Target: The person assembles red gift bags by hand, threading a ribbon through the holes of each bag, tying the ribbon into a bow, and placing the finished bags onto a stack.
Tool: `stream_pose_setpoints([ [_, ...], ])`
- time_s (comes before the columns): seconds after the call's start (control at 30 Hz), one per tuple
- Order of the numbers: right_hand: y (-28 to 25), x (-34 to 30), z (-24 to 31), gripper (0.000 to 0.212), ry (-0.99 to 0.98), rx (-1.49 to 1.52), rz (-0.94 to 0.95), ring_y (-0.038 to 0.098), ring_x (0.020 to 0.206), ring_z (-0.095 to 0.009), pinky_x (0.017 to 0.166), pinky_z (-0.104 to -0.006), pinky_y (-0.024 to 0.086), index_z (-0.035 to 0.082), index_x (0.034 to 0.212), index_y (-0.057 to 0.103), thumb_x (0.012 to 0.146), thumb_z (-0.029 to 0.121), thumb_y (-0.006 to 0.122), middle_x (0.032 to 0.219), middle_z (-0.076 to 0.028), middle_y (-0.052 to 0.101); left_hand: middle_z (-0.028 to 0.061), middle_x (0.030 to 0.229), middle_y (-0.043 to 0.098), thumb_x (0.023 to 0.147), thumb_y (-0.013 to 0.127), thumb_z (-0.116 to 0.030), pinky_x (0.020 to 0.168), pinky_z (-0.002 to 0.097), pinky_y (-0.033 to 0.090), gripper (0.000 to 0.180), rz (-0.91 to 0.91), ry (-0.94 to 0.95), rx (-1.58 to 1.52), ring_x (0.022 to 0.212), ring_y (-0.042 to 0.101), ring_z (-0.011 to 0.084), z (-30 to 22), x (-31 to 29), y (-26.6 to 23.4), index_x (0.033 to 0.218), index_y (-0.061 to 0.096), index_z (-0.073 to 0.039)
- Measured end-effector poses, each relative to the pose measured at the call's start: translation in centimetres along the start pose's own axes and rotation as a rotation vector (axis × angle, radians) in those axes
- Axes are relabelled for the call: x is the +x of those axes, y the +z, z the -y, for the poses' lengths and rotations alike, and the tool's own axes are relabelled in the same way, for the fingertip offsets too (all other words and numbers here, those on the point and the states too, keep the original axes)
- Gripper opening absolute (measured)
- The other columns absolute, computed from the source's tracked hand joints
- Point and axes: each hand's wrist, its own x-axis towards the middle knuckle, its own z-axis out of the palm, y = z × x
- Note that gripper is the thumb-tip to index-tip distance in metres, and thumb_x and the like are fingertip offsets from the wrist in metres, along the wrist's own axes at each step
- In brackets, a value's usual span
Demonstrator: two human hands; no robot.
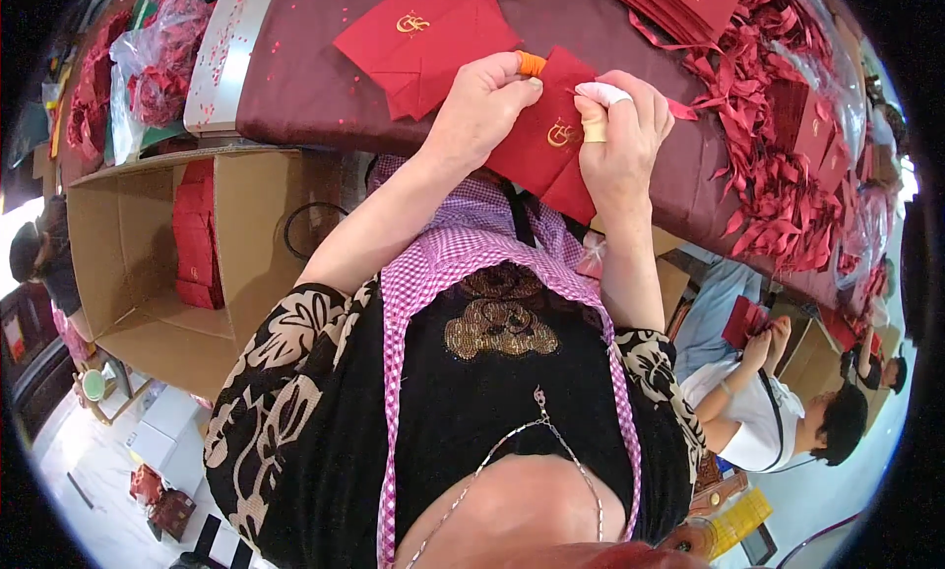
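A flat red paper bag [539, 154] with a gold emblem hangs between my two hands at the table's near edge. My left hand [490, 104], an orange cover on one finger, pinches its upper left edge between thumb and forefinger. White and beige covers wrap fingers of my right hand [627, 126], which is closed at the bag's upper right side. A red ribbon [681, 109] sticks out past that hand's far side; its other end is hidden behind the fingers. Beyond my left hand, more flat red bags [433, 37] lie overlapping on the table.
The table wears a dark maroon cloth [305, 77]. Loose red ribbons [778, 205] heap along its right side, below a stack of red bags [679, 6]. An open cardboard box [128, 264] with red bags [197, 234] stands at my left. A co-worker [758, 402] handles red pieces at the right.
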Motion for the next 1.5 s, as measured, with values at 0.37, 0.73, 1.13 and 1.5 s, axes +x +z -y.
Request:
stream_pose_setpoints([
  [0.37,0.4,-0.1,0.2,0.014,0.010,0.007,0.007,0.053,0.100,-0.025,0.090,-0.0389,0.035,0.011,0.091,0.063,0.080,0.015,0.070,0.100,-0.003,0.060,0.0024,0.089,0.066,0.086,0.058,-0.001,0.069,0.0212,0.047,0.018,-0.002,-0.118,-0.099,0.078,0.059,0.0068,-1.1,-0.2,0.1,0.103,0.064,0.003],
  [0.73,0.4,-0.5,-0.3,0.011,0.017,0.058,0.008,0.053,0.098,-0.025,0.088,-0.0383,0.036,0.011,0.089,0.063,0.081,0.014,0.070,0.100,-0.002,0.060,0.0055,0.098,0.068,0.086,0.061,-0.002,0.083,0.0261,0.049,0.019,0.051,-0.265,-0.101,0.089,0.062,0.0120,-0.7,0.1,-0.8,0.104,0.065,0.002],
  [1.13,0.5,-0.9,-0.2,0.011,-0.023,0.076,-0.001,0.055,0.096,-0.025,0.087,-0.0385,0.037,0.012,0.088,0.065,0.079,0.016,0.070,0.096,-0.003,0.061,0.0035,0.087,0.066,0.086,0.062,-0.003,0.073,0.0239,0.047,0.014,0.018,-0.210,-0.118,0.077,0.059,0.0089,-0.6,0.0,-0.3,0.098,0.066,0.001],
  [1.5,-0.3,-0.3,0.3,0.013,-0.082,-0.075,0.100,0.055,0.088,-0.025,0.083,-0.0406,0.038,0.010,0.086,0.061,0.078,0.017,0.069,0.088,-0.005,0.059,0.0033,0.086,0.066,0.085,0.058,-0.002,0.065,0.0215,0.045,0.020,0.036,-0.058,0.062,0.074,0.056,0.0068,-0.5,-0.6,0.5,0.103,0.064,0.005],
])
